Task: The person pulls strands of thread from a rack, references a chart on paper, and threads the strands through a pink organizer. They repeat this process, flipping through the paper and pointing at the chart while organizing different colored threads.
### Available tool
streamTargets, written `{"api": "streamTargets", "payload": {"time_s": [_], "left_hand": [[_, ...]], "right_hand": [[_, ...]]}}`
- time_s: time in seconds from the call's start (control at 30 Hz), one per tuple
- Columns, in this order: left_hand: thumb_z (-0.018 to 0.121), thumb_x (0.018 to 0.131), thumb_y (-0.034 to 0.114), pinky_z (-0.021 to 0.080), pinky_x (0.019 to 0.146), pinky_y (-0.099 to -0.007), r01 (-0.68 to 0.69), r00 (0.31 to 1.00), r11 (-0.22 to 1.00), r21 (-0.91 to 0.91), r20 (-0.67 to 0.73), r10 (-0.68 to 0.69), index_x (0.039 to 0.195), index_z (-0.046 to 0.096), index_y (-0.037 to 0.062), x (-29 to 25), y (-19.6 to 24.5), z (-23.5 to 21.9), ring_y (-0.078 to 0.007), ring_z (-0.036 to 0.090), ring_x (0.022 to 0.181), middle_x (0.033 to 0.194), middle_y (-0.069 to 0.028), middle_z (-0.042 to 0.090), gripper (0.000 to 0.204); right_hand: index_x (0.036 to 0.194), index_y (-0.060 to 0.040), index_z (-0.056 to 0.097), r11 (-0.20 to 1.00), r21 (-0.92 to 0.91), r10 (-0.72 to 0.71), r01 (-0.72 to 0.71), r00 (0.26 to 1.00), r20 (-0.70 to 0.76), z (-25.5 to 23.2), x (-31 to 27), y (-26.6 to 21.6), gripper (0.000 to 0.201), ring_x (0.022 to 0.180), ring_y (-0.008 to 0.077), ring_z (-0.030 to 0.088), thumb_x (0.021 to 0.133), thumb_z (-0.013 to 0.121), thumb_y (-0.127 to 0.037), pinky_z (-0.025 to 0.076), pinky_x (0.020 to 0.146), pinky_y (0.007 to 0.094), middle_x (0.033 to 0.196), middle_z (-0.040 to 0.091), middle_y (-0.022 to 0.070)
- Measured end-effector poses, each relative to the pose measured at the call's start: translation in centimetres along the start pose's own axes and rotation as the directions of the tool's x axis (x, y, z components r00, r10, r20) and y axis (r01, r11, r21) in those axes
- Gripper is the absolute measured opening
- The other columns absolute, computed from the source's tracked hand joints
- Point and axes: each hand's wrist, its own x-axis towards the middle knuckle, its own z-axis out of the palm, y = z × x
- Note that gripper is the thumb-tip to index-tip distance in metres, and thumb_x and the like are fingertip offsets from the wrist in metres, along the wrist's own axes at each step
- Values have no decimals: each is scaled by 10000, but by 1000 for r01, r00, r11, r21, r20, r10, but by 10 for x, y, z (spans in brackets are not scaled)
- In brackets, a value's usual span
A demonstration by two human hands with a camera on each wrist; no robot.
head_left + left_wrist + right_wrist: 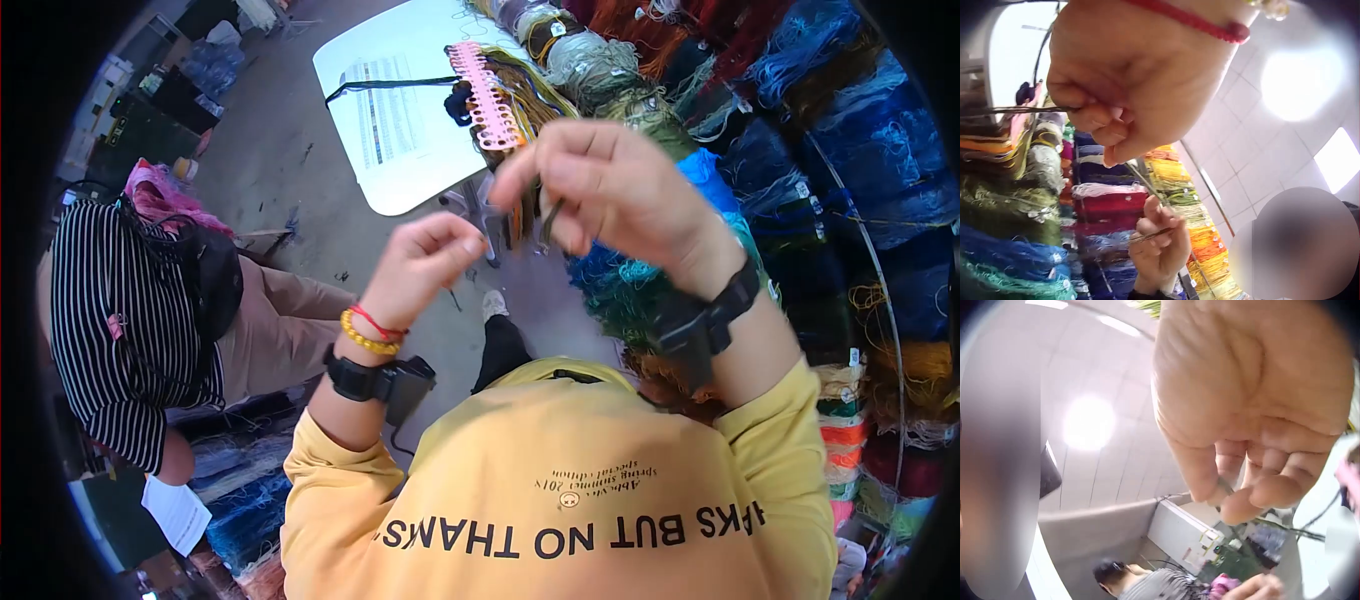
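My left hand (425, 262) is curled, and in the left wrist view its fingers grip a thin dark strand of thread (1029, 110) that runs off to the left. Higher and to the right, my right hand (625, 190) pinches dark green thread (1297, 532) between thumb and fingers. The two hands are apart, in front of the near edge of a white table (385, 200). Just beyond them lies a pink perforated thread holder (485, 95), hung with brown, olive and orange threads. From it, a dark strand (400, 84) stretches across a printed sheet (385, 125).
Hanks of coloured thread (600, 65) are heaped along the right side, blue ones (850, 150) close to my right arm. A person in a striped top (120, 300) stands at the left, with a white paper (177, 515). Grey floor (290, 130) lies between.
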Motion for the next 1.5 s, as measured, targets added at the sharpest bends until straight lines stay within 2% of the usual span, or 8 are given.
{"api": "streamTargets", "payload": {"time_s": [0.07,0.17,0.27,0.33,0.5,0.77,1.0,1.5], "left_hand": [[608,880,160,412,574,-197,10,995,999,-37,99,-6,941,637,27,11,-21,1,-34,497,658,756,43,584,149],[592,883,148,435,650,-212,1,999,985,174,-39,6,985,628,16,36,-35,-18,-57,527,719,811,19,602,170],[579,893,169,442,672,-200,61,989,994,93,-137,-48,1019,629,39,64,-21,-40,-66,560,752,868,-4,624,188],[574,896,174,442,657,-194,132,976,991,34,-178,-124,1024,630,48,90,-14,-48,-63,569,743,875,-11,634,189],[593,881,179,409,541,-187,232,946,962,-145,-197,-257,1001,623,37,168,-44,-66,-45,514,600,773,-10,608,188],[585,863,173,336,419,-199,330,929,905,-268,-79,-362,805,603,50,210,-57,-78,-59,445,461,615,15,540,137],[571,823,116,493,551,-280,200,974,979,40,-114,-194,812,619,-51,217,-58,-81,-147,601,557,680,-85,625,174],[561,883,167,422,477,-204,270,949,920,-283,-81,-304,1008,608,3,230,-56,-88,-82,577,579,736,-29,613,211]], "right_hand": [[908,-15,628,967,253,-29,16,998,48,3,5,24,211,563,81,563,911,576,-219,458,510,206,728,610,34],[883,-27,613,997,-73,-57,32,929,-366,-25,8,42,178,554,80,548,897,595,-203,452,512,211,708,590,15],[880,-48,599,874,-451,-483,181,427,-764,-70,12,25,158,552,38,461,910,589,-202,398,504,189,667,518,-29],[877,-39,588,818,-476,-570,324,337,-750,-90,20,11,138,546,38,448,924,564,-167,390,510,191,684,511,-27],[903,-11,605,708,-705,-525,39,697,-488,-90,101,59,110,636,127,553,876,576,-114,450,603,269,733,584,45],[916,-26,621,352,-897,-314,-267,869,-382,-124,170,107,161,750,327,622,859,564,-166,483,686,382,804,636,172],[897,-33,600,294,-903,-273,-312,878,-393,-131,192,100,191,824,391,605,875,524,-208,469,727,472,841,635,205],[902,-25,616,289,-889,-149,-356,900,-409,-136,211,98,209,823,396,605,879,515,-207,471,727,464,841,633,214]]}}
